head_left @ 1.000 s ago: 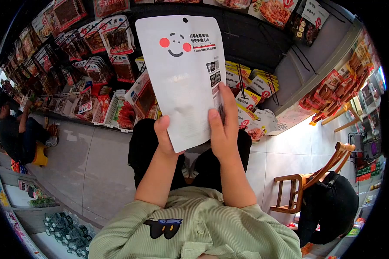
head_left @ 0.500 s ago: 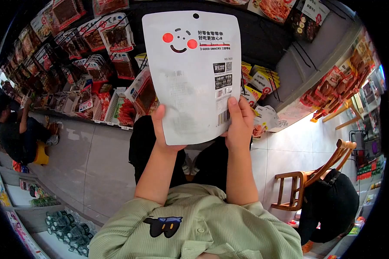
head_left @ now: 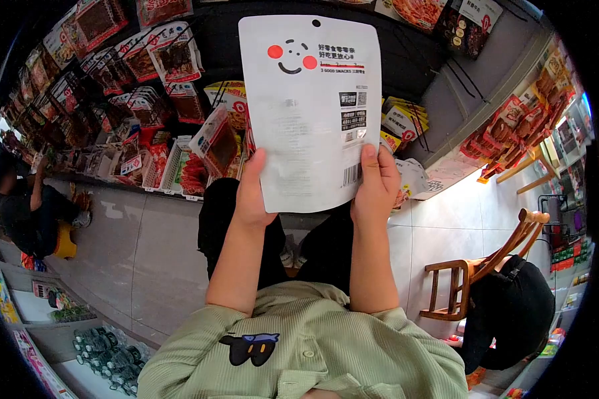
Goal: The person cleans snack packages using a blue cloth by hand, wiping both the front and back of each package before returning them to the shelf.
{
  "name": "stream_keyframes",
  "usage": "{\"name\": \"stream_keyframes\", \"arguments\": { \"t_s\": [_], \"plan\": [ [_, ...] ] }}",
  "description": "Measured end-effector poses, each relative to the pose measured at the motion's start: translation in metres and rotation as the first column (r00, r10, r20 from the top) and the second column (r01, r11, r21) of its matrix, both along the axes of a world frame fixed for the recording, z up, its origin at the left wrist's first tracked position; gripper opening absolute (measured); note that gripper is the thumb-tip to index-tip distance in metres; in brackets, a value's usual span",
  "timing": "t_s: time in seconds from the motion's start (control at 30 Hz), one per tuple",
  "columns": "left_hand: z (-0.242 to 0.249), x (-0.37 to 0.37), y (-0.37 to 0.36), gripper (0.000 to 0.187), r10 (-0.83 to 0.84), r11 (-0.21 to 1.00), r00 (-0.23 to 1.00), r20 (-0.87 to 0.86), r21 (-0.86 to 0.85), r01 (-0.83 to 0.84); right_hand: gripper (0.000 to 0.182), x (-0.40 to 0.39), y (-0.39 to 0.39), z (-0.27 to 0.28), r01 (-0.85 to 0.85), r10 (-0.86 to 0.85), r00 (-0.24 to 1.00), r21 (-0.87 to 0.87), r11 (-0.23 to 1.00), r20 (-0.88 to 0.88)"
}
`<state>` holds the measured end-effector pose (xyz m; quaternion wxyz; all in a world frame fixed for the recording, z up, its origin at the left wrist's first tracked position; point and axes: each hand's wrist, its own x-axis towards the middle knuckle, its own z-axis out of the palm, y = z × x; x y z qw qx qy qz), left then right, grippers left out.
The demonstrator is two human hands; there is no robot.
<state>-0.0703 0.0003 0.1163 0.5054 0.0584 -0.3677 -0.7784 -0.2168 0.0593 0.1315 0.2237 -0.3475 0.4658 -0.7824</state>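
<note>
A large white snack pouch [head_left: 309, 126] is upright in front of me, its printed side facing me, with a smiling face, dark lettering and a barcode. My left hand [head_left: 251, 193] grips its lower left edge, thumb on the front and fingers behind. At the lower right edge my right hand [head_left: 375, 186] holds it the same way, the thumb beside the barcode. The fingers behind the pouch are mostly hidden. Behind it hang yellow packets [head_left: 403, 120] and a red and white meat packet [head_left: 216, 145].
Racks of hanging snack packets [head_left: 173, 50] fill the far side, above white baskets [head_left: 173, 166]. A person [head_left: 30, 206] sits on a yellow stool [head_left: 65, 241] at the left. At the right are a wooden chair [head_left: 449, 289] and a person in black [head_left: 512, 312]. Bottles [head_left: 110, 356] stand lower left.
The white pouch has moved slightly right and up with both hands on it, and it looks flatter and more squarely turned to me. More yellow packets show at its left.
</note>
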Motion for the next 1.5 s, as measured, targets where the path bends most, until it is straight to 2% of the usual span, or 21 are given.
{"name": "stream_keyframes", "arguments": {
  "t_s": [0.03,0.1,0.13,0.2,0.3,0.4,0.67,0.73,0.8,1.17,1.27,1.33,1.5],
  "plan": [
    [0.002,0.001,-0.001,0.051,-0.001,1.000,1.000,0.001,0.001,0.001,0.028,-0.001,0.000,0.000,0.011,-0.011,1.000,-0.002,1.000,0.008],
    [0.007,0.002,-0.002,0.040,0.187,0.982,0.965,0.183,-0.038,-0.183,0.028,-0.002,-0.001,-0.002,0.024,-0.024,1.000,-0.023,0.999,0.009],
    [0.009,0.001,-0.002,0.040,0.185,0.983,0.965,0.184,-0.037,-0.182,0.028,-0.002,-0.001,-0.002,0.037,-0.036,0.999,-0.046,0.998,0.009],
    [0.010,-0.003,0.000,0.032,0.404,0.915,0.886,0.226,-0.106,-0.390,0.028,-0.001,-0.001,-0.002,0.038,-0.038,0.999,-0.059,0.998,0.009],
    [0.008,-0.004,0.000,0.029,0.440,0.898,0.877,0.194,-0.121,-0.423,0.028,0.000,-0.001,-0.001,0.045,-0.046,0.999,-0.078,0.996,-0.003],
    [0.010,-0.003,0.002,0.028,0.446,0.890,0.871,0.205,-0.203,-0.408,0.027,0.000,0.000,-0.003,0.057,-0.057,0.998,-0.085,0.995,-0.005],
    [0.018,-0.006,0.009,0.029,0.483,0.857,0.859,0.169,-0.291,-0.425,0.025,0.000,-0.002,-0.003,0.051,-0.045,0.998,-0.129,0.990,0.043],
    [0.020,-0.007,0.011,0.029,0.492,0.850,0.855,0.162,-0.304,-0.431,0.023,0.002,-0.004,-0.002,0.066,-0.048,0.986,-0.112,0.992,0.159],
    [0.022,-0.007,0.014,0.030,0.510,0.834,0.837,0.198,-0.353,-0.425,0.023,-0.001,-0.005,-0.004,0.041,-0.021,0.986,-0.118,0.992,0.163],
    [0.028,-0.007,0.015,0.031,0.489,0.842,0.850,0.196,-0.361,-0.401,0.021,-0.003,-0.005,-0.004,0.011,0.013,0.983,-0.131,0.991,0.183],
    [0.024,-0.007,0.012,0.033,0.503,0.832,0.843,0.188,-0.371,-0.413,0.021,-0.006,-0.005,-0.010,0.019,0.004,0.989,-0.153,0.988,0.148],
    [0.022,-0.006,0.010,0.033,0.510,0.827,0.842,0.175,-0.369,-0.425,0.023,-0.012,-0.003,-0.018,-0.030,0.024,0.999,-0.198,0.980,-0.033],
    [0.020,-0.005,0.008,0.034,0.521,0.828,0.835,0.176,-0.342,-0.445,0.023,-0.010,-0.004,-0.021,-0.060,0.043,0.996,-0.224,0.973,-0.080]
  ]
}}
